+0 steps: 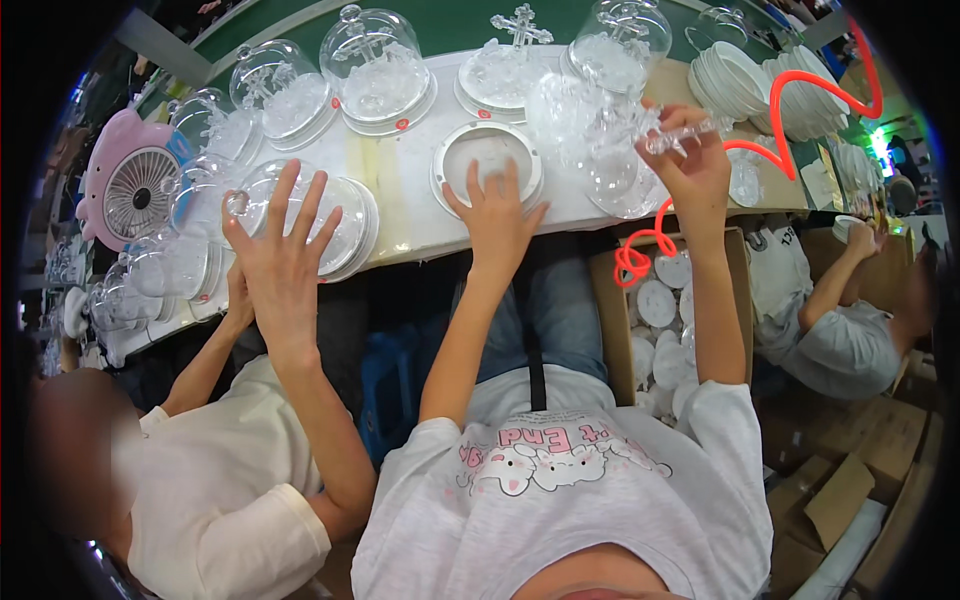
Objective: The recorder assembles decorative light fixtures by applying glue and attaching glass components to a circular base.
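My left hand [497,215] rests its spread fingertips on a round white base [440,165] on the table in front of me; it grips nothing. Raised to the right, my right hand [693,175] pinches a clear plastic ornament [690,134] that looks like a cross, its far end partly lost among clear pieces behind. Those clear plastic pieces [570,110] lie heaped between my hands. Behind the base stands another white base [492,95] with an upright clear cross [521,25] and no dome.
Clear domes [372,50] on white bases line the table's back and left. White plates [728,80] are stacked back right, near a coiled red hose [765,152]. A carton [620,330] of white discs stands by my right arm. Co-worker's hand [285,250] left; pink fan [130,185].
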The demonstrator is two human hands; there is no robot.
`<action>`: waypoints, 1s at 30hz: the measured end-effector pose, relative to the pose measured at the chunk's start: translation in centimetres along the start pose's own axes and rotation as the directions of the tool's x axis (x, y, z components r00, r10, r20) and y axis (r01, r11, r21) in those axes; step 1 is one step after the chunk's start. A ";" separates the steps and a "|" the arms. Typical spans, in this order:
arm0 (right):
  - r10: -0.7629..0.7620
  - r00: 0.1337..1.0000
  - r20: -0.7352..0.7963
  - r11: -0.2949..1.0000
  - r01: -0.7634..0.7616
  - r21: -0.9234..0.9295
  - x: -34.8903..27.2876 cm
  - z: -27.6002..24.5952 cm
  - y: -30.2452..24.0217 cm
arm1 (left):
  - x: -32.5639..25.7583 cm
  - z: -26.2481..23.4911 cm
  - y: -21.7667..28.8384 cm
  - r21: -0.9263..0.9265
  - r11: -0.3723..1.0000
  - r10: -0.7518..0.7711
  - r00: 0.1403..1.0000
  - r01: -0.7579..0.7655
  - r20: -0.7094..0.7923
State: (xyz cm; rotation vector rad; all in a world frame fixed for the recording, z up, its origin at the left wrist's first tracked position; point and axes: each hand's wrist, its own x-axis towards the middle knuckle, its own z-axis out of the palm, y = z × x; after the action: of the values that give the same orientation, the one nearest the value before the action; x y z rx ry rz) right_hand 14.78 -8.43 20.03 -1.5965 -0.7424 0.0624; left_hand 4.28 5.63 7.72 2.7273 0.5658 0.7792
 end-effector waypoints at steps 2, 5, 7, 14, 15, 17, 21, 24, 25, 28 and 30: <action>-0.089 0.996 -0.032 0.995 0.090 0.035 1.0 0.0 0.3 | -0.9 0.4 -1.2 -0.051 0.997 0.059 0.983 -0.051 0.173; -0.068 0.998 -0.012 0.997 0.068 0.033 1.4 -0.3 1.3 | -1.7 -1.9 -3.6 -0.261 0.946 0.283 0.882 -0.192 0.376; -0.073 0.997 -0.001 0.996 0.073 0.051 1.7 0.1 1.6 | -1.2 -5.0 -4.5 -0.198 0.963 0.255 0.860 -0.184 0.441; -0.020 1.000 -0.004 1.000 0.020 0.004 2.3 2.4 2.8 | -1.2 -3.2 -1.0 -0.083 0.996 0.040 0.976 -0.022 0.212; -0.024 1.000 -0.017 1.000 0.024 -0.009 2.4 2.5 2.9 | -1.1 -2.3 -0.8 -0.072 0.995 0.083 0.979 -0.071 0.188; -0.033 0.999 -0.029 0.999 0.032 -0.021 2.9 2.8 2.8 | -1.2 -1.4 -1.5 -0.085 0.991 0.118 0.977 -0.104 0.180; -0.031 0.998 0.051 0.993 0.037 -0.115 3.1 3.5 3.0 | -0.8 -3.8 -4.9 0.032 0.981 0.179 0.959 -0.191 0.220; -0.021 0.996 0.085 0.982 0.036 -0.186 3.4 4.3 4.0 | -0.9 -4.0 -6.2 0.112 0.984 0.114 0.973 -0.138 0.200; -0.016 0.995 0.101 0.974 0.039 -0.224 3.4 4.6 4.4 | -1.2 -3.7 -6.0 -0.034 0.997 0.068 0.977 -0.063 0.200; -0.014 0.980 0.198 0.980 0.053 -0.191 3.6 6.1 5.6 | -2.3 -1.5 -5.6 -0.145 0.989 -0.002 0.986 0.027 0.166; -0.036 0.970 0.242 0.962 0.099 -0.253 3.3 6.9 5.9 | -2.6 -0.8 -5.4 -0.352 0.917 -0.178 0.983 0.186 0.054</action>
State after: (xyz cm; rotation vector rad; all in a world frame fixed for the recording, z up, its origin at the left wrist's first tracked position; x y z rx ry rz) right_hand 16.71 -0.65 14.66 -1.8354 -1.0243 0.1079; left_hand 0.21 9.44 5.45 2.3113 0.5983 0.7250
